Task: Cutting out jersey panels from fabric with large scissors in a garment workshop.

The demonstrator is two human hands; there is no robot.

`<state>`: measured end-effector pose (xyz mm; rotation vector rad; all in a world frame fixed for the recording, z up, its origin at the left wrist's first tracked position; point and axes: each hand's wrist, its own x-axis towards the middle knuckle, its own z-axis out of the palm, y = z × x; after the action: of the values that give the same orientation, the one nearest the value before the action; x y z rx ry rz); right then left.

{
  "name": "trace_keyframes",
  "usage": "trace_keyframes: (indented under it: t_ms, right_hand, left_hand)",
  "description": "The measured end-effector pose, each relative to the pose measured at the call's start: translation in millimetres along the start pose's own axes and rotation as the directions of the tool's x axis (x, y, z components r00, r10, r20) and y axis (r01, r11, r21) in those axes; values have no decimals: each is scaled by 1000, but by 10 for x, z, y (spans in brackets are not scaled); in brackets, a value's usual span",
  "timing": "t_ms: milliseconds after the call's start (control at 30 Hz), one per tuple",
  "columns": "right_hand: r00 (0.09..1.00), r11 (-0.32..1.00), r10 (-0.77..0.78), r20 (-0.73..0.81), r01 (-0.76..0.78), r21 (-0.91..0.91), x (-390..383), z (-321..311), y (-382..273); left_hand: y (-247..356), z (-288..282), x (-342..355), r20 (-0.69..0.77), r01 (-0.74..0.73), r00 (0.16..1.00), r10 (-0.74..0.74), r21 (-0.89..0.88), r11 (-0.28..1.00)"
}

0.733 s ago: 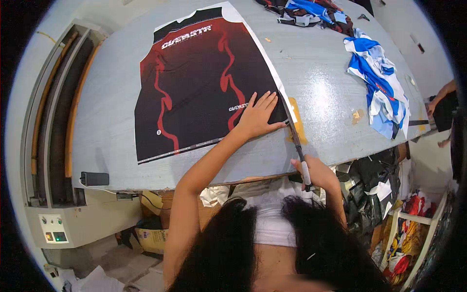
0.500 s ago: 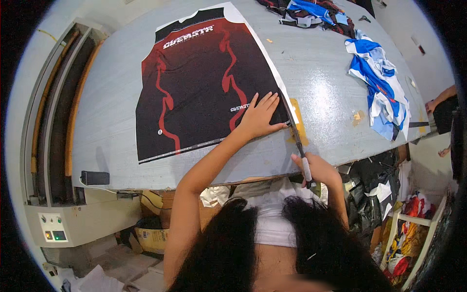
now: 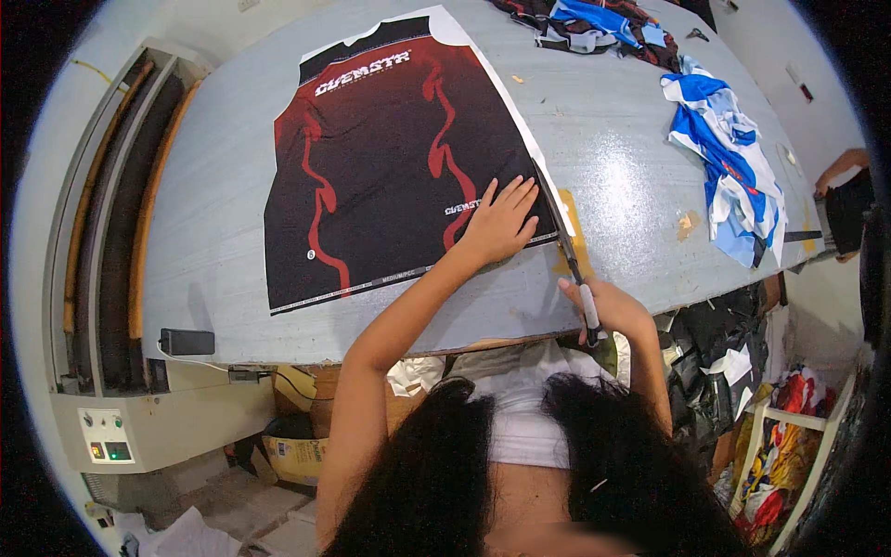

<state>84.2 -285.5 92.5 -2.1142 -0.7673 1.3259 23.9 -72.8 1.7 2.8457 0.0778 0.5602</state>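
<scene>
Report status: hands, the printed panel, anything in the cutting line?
Left hand flat on black-and-red printed fabric panel. Right hand gripping scissors at panel's right edge. Cut line clear.

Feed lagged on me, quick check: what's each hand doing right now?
Left hand: open, flat on the black and red printed sheet.
Right hand: closed around the scissors at the sheet's right edge.
</scene>
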Motion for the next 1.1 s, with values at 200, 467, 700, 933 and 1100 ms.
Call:
trace_keyframes:
  t_ms: [200,467,700,933,1100]
  right_hand:
    - [997,998,-66,-46,65,-24,56,5,-69]
    - [999,999,-6,-34,4,-46,143,-49,-43]
    - [995,992,-65,-73,56,-110,217,-53,-72]
    - [998,993,-55,-35,51,-102,354,-66,23]
    - [996,996,-74,-47,72,-51,381,-103,-38]
  left_hand:
    - [-8,29,-2,-73,-43,996,44,18,999]
    - [33,-29,9,-4,-15,1000,15,-15,1000]
    - [36,-32,12,-3,-2,1000,2,-21,1000]
    - [18,-18,-7,3,-15,1000,15,-7,1000]
    - [16,-33,8,20,-11,1000,11,3,1000]
